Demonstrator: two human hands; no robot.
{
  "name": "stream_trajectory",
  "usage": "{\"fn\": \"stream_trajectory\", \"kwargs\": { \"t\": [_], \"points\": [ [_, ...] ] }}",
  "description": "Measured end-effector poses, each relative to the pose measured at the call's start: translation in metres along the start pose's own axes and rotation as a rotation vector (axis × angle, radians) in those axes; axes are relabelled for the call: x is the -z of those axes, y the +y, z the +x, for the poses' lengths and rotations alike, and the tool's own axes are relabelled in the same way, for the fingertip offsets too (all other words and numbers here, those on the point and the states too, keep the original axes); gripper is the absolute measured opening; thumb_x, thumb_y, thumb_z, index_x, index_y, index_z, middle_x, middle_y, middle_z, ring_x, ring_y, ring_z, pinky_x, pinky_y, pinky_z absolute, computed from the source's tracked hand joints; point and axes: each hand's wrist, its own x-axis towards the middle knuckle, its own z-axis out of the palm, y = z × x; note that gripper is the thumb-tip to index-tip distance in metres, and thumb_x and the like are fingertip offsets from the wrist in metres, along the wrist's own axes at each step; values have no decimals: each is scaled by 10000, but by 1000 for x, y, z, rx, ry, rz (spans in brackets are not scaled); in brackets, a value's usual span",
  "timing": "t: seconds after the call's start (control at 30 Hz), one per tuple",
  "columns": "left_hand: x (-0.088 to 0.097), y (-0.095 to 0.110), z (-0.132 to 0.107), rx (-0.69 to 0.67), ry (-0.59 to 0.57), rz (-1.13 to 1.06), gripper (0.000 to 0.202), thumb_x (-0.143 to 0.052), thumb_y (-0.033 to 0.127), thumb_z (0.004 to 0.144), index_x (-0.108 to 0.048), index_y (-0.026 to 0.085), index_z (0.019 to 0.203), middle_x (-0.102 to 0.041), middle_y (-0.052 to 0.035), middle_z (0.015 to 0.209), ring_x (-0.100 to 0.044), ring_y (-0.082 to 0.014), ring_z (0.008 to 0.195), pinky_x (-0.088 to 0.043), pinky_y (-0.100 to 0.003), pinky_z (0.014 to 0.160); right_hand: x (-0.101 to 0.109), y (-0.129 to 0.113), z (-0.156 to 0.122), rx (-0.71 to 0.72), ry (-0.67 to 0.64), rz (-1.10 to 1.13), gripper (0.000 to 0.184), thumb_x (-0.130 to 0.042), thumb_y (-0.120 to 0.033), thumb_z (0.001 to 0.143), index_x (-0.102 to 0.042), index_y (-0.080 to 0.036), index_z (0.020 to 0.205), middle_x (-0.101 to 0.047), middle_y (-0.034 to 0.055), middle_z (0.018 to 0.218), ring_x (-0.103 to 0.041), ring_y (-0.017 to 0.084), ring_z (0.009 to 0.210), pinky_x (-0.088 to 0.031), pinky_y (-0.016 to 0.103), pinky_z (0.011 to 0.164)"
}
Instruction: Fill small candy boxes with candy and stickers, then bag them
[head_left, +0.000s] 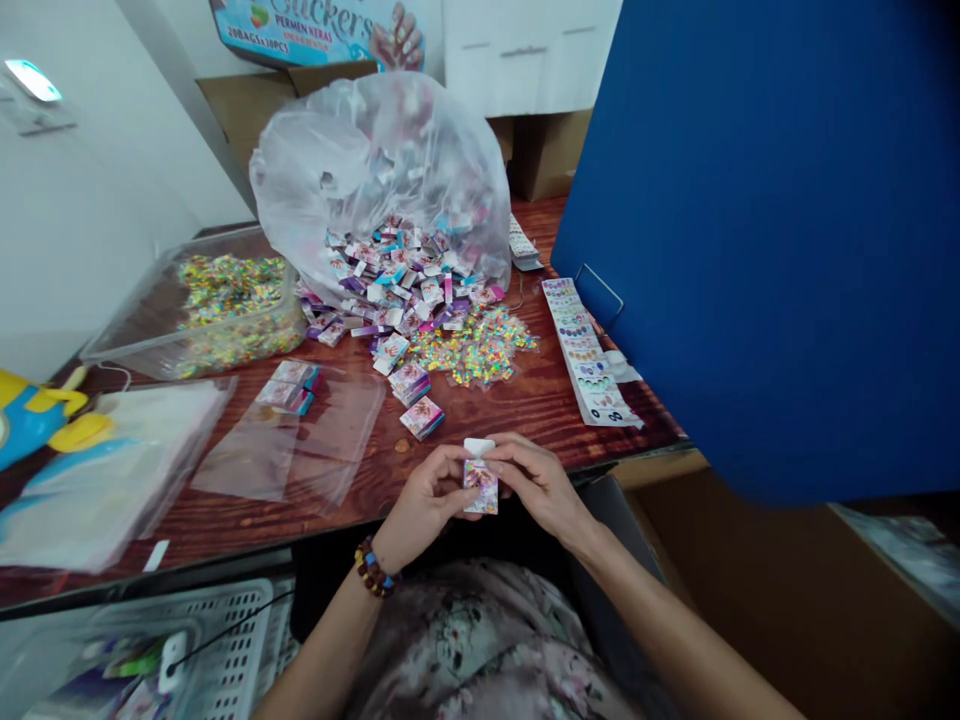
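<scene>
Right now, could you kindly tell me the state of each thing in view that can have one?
Left hand: holding the printed packet
Right hand: holding the same packet
Printed packet: upright, white tab on top
Large clear plastic bag: tipped over, spilling packets
Clear plastic tub: filled with colourful pieces
Flat clear bags: lying empty

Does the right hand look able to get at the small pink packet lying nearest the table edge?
Probably yes: the pink packet lies on the tabletop just beyond the right hand, nothing between them, though that hand is pinching another packet with the left hand.
</scene>
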Motion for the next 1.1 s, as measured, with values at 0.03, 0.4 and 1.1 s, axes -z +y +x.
{"fn": "stream_trajectory", "kwargs": {
  "t": [0.03, 0.4, 1.1],
  "points": [
    [-1, 0, 0, 8, 3, -11, 350, -670, 316, 783, -501, 213, 1071, -597, -5, 906, -628, -148, 808, -568, -289, 678, 0, 0, -1, 29, 10, -43, 178, -515, -278, 906, -679, -211, 918, -635, 58, 1020, -623, 162, 838, -509, 266, 701],
    [-13, 0, -8, -63, 106, 45, 355, -629, 336, 820, -411, 227, 1078, -575, -5, 920, -631, -146, 792, -579, -296, 661, 13, -26, 15, -214, -46, 43, 238, -562, -375, 847, -645, -171, 758, -632, 5, 703, -595, 140, 658, -509, 246, 608],
    [-8, -9, -8, -50, 133, 86, 431, -635, 308, 803, -415, 236, 1167, -559, 5, 886, -623, -153, 788, -569, -289, 657, 23, -26, 22, -249, -256, -49, 226, -558, -234, 826, -755, -206, 933, -736, 9, 825, -674, 140, 679, -558, 226, 564]
  ]
}}
